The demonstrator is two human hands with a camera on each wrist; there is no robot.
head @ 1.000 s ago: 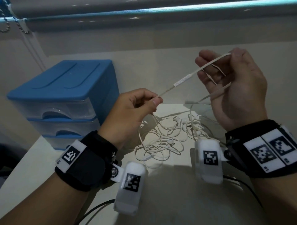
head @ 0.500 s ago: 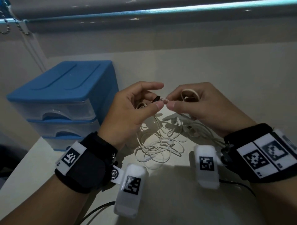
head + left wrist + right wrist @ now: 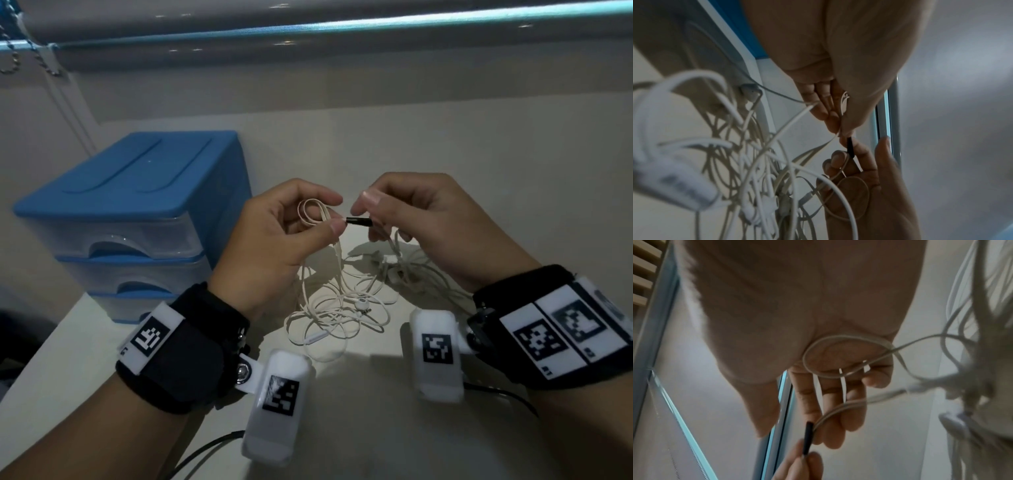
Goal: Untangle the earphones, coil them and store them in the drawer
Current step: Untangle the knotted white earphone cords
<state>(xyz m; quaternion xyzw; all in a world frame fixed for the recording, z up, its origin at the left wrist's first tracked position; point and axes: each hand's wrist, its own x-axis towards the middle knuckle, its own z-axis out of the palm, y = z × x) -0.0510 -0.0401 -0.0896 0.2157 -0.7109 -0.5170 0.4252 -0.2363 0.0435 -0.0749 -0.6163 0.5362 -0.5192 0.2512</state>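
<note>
Beige earphones lie in a tangle (image 3: 339,308) on the pale table (image 3: 376,438) below both hands. My left hand (image 3: 337,214) pinches the cable at the end of its black plug sleeve (image 3: 358,221), with a small cable loop (image 3: 310,212) inside the curled fingers. My right hand (image 3: 371,219) touches the other end of the sleeve, and another cable loop (image 3: 838,353) lies across its curled fingers. The left wrist view shows the sleeve (image 3: 850,147) between both hands. The blue drawer unit (image 3: 130,185) stands at the left with its drawers closed.
An inline remote (image 3: 315,339) and an earbud (image 3: 361,301) lie in the tangle on the table. A roller blind with a bead chain (image 3: 51,68) hangs behind. Black camera leads (image 3: 205,448) trail near the table's front. The table's left edge falls off beside the drawer unit.
The right hand came down from holding the cable stretched taut and met the left hand. The black plug sleeve now sits between both hands, and a loop shows in the left hand.
</note>
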